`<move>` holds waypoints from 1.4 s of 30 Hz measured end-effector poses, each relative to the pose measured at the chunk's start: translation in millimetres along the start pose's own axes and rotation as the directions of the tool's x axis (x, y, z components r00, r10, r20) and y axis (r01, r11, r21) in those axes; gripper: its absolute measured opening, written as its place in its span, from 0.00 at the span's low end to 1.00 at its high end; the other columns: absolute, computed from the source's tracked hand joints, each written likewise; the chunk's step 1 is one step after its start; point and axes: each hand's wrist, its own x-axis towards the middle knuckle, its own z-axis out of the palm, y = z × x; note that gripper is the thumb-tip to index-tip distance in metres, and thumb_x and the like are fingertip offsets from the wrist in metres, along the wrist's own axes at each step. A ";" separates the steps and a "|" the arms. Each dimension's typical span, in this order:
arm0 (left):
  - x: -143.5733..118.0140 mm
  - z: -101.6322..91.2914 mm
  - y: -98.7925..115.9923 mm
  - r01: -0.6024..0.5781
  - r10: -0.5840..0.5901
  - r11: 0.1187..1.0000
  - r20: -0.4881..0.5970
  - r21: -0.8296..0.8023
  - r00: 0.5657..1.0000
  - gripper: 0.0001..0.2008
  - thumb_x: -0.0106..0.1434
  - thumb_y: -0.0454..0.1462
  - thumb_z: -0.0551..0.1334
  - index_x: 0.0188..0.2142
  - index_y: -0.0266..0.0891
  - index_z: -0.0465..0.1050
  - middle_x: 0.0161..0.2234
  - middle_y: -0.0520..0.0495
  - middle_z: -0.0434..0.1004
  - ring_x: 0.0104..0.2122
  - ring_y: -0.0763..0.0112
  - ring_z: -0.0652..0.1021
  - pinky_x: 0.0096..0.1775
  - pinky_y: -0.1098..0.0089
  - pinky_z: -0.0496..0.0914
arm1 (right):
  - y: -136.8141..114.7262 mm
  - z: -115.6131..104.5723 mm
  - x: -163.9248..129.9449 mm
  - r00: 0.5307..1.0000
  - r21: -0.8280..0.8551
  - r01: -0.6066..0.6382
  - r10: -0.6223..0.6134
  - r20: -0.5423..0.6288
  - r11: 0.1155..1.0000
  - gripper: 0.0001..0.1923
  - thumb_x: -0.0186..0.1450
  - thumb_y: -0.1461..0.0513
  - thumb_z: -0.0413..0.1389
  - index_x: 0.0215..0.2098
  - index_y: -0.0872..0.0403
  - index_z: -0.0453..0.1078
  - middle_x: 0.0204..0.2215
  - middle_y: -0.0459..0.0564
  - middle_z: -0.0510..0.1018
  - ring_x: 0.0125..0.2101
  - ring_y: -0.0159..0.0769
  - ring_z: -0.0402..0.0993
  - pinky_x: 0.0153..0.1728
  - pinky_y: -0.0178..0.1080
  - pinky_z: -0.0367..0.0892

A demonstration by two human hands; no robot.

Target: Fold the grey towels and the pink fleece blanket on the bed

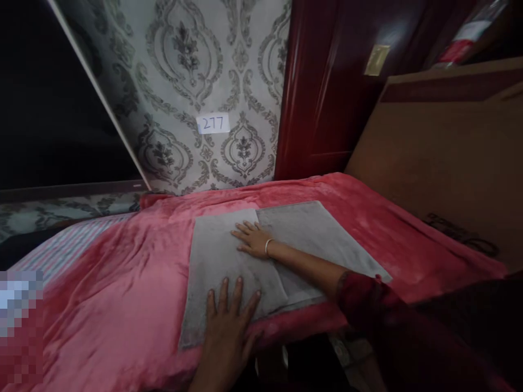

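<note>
spreading over a plush pink blanket (134, 294), a flat, soft-looking grey fabric sheet (261, 275) is seen at the middle of the view, its left part laid as an overlapping panel (214, 250) upon its right part; whether one folded sheet or two separate ones are shown cannot be told.

the right hand (254, 240), extended from a dark red sleeve (371, 305), is placed palm down on the overlapping panel, near that panel's edge. its fingers are stretched out and parted, and nothing is gripped by it. a thin white band (267, 247) is worn at its wrist. the left hand (226, 329) is held at the near edge of the grey fabric sheet, its fingers spread over the grey surface. nothing is seen to be clasped by it; how firmly its palm is pressed down cannot be told.

at the left, a pale striped cloth (73, 242) is partly covered by the blanket, below a large black flat screen (61, 103). behind, a pale wallpaper with grey ornate medallions (188, 60) is marked by a small white paper label (213, 123), on which "277" is written. beside it, a glossy dark red wooden panel (314, 98) is fitted with a small gold-coloured plate (376, 60). at the right, a large brown box-like object (445, 147) is seen, with a clear plastic bottle with a red-and-white label (468, 41) above it.
</note>
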 end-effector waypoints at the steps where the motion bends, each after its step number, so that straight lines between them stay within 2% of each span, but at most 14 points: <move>1: 0.7 0.0 -0.3 -0.002 0.002 1.000 -0.012 0.005 1.000 0.36 0.62 0.39 0.63 0.68 0.61 0.56 0.73 0.45 0.48 0.69 0.36 0.51 0.62 0.32 0.49 | 7.5 -3.0 -4.8 0.999 0.014 -0.034 0.034 -0.020 0.999 0.34 0.70 0.47 0.51 0.72 0.45 0.54 0.72 0.49 0.49 0.70 0.52 0.45 0.67 0.58 0.50; 4: 1.5 -0.5 -1.3 -0.013 0.013 1.000 -0.018 0.019 1.000 0.33 0.65 0.41 0.61 0.68 0.59 0.58 0.72 0.43 0.51 0.69 0.36 0.53 0.62 0.33 0.50 | 40.4 -17.3 -28.7 0.978 0.068 -0.171 0.178 -0.113 0.983 0.35 0.67 0.53 0.58 0.70 0.49 0.58 0.70 0.52 0.55 0.69 0.46 0.52 0.67 0.48 0.54; 6: 1.7 -2.4 -2.7 -0.014 0.015 1.000 -0.018 0.028 1.000 0.30 0.66 0.42 0.59 0.67 0.58 0.59 0.71 0.42 0.53 0.68 0.37 0.54 0.61 0.33 0.52 | 71.4 -27.5 -59.5 0.932 0.090 -0.304 0.315 -0.178 0.949 0.31 0.69 0.57 0.54 0.69 0.54 0.60 0.68 0.55 0.62 0.67 0.43 0.57 0.66 0.44 0.55; 8: 4.0 -6.6 -5.6 -0.021 0.021 1.000 0.000 0.024 1.000 0.28 0.66 0.44 0.58 0.66 0.57 0.62 0.70 0.42 0.55 0.68 0.37 0.56 0.60 0.33 0.55 | 106.3 -35.5 -101.7 0.844 0.117 -0.473 0.487 -0.226 0.873 0.28 0.70 0.59 0.49 0.67 0.56 0.63 0.64 0.58 0.68 0.64 0.44 0.63 0.65 0.46 0.58; 13: 36.3 -25.4 -10.9 0.000 0.006 0.998 0.099 -0.065 0.995 0.23 0.71 0.41 0.50 0.62 0.47 0.70 0.62 0.40 0.70 0.62 0.50 0.70 0.58 0.44 0.66 | 175.6 -38.6 -206.2 0.529 0.218 -0.785 0.810 -0.252 0.580 0.30 0.68 0.62 0.46 0.67 0.61 0.63 0.56 0.68 0.74 0.58 0.55 0.70 0.56 0.54 0.65; 16: 70.9 -30.7 -1.2 0.010 -0.002 0.997 0.097 -0.081 0.995 0.23 0.72 0.38 0.47 0.62 0.41 0.70 0.62 0.38 0.71 0.62 0.55 0.70 0.61 0.47 0.64 | 193.1 -31.5 -234.1 0.468 0.290 -0.817 0.867 -0.174 0.499 0.25 0.67 0.62 0.50 0.61 0.60 0.70 0.52 0.66 0.77 0.53 0.51 0.75 0.52 0.47 0.68; 21: 105.0 -16.1 29.8 0.021 -0.018 1.000 0.240 -0.010 0.971 0.26 0.70 0.39 0.53 0.67 0.40 0.62 0.70 0.36 0.53 0.69 0.48 0.56 0.65 0.39 0.54 | 203.8 -23.8 -238.9 0.522 0.440 -0.755 0.852 -0.044 0.486 0.16 0.63 0.62 0.59 0.48 0.57 0.78 0.47 0.59 0.81 0.47 0.45 0.78 0.49 0.39 0.70; 27: 99.2 -4.1 40.3 -0.015 0.015 1.000 0.309 -0.003 0.951 0.27 0.72 0.40 0.51 0.69 0.44 0.58 0.71 0.40 0.52 0.70 0.50 0.54 0.66 0.39 0.50 | 199.9 -26.4 -247.4 0.643 0.688 -0.586 0.763 0.073 0.428 0.17 0.59 0.61 0.62 0.47 0.55 0.78 0.43 0.55 0.83 0.42 0.44 0.80 0.43 0.41 0.75; 29: 97.1 -4.6 39.3 -0.015 0.021 1.000 0.299 -0.024 0.954 0.27 0.72 0.41 0.51 0.69 0.44 0.58 0.71 0.39 0.53 0.70 0.50 0.54 0.66 0.39 0.50 | 193.7 -30.3 -250.2 0.695 0.787 -0.500 0.710 0.114 0.363 0.16 0.59 0.60 0.61 0.46 0.56 0.77 0.38 0.55 0.83 0.37 0.43 0.81 0.39 0.41 0.76; 33: 96.0 -3.1 37.6 0.020 0.018 0.992 0.288 -0.128 0.957 0.26 0.71 0.41 0.52 0.68 0.44 0.59 0.71 0.39 0.52 0.71 0.50 0.52 0.66 0.38 0.46 | 179.8 -51.3 -238.7 0.736 0.956 -0.278 0.660 0.149 0.095 0.07 0.57 0.61 0.61 0.34 0.57 0.75 0.24 0.52 0.79 0.25 0.39 0.76 0.30 0.38 0.73; 36: 97.8 0.0 31.6 0.093 0.004 0.942 0.286 -0.324 0.958 0.27 0.69 0.41 0.56 0.67 0.44 0.61 0.70 0.39 0.54 0.71 0.51 0.52 0.67 0.39 0.41 | 159.5 -78.9 -204.0 0.751 0.976 -0.198 0.653 0.094 0.088 0.05 0.57 0.63 0.59 0.32 0.56 0.74 0.22 0.50 0.78 0.22 0.35 0.72 0.26 0.35 0.70; 39: 102.8 -2.7 15.1 0.259 -0.088 0.681 0.275 -0.685 0.957 0.28 0.66 0.42 0.59 0.64 0.40 0.66 0.67 0.38 0.61 0.68 0.53 0.59 0.68 0.46 0.45 | 117.1 -105.9 -147.5 0.822 0.986 -0.104 0.570 0.009 0.134 0.12 0.56 0.65 0.59 0.40 0.57 0.75 0.27 0.48 0.80 0.25 0.34 0.73 0.29 0.35 0.69; 41: 107.3 -11.5 -2.3 0.376 -0.233 0.296 0.315 -0.878 0.920 0.27 0.65 0.46 0.60 0.62 0.39 0.67 0.64 0.36 0.66 0.64 0.53 0.68 0.66 0.50 0.56 | 75.6 -114.6 -105.0 0.867 0.981 -0.077 0.498 -0.021 0.176 0.20 0.55 0.67 0.60 0.46 0.56 0.75 0.29 0.45 0.80 0.27 0.33 0.74 0.32 0.34 0.69; 42: 109.4 -17.7 -12.4 0.401 -0.301 0.073 0.363 -0.913 0.882 0.27 0.66 0.47 0.59 0.61 0.39 0.68 0.63 0.36 0.69 0.60 0.54 0.72 0.62 0.51 0.62 | 52.2 -114.5 -84.8 0.892 0.960 -0.068 0.448 -0.063 0.271 0.23 0.56 0.67 0.60 0.51 0.57 0.74 0.30 0.44 0.79 0.29 0.33 0.74 0.34 0.34 0.69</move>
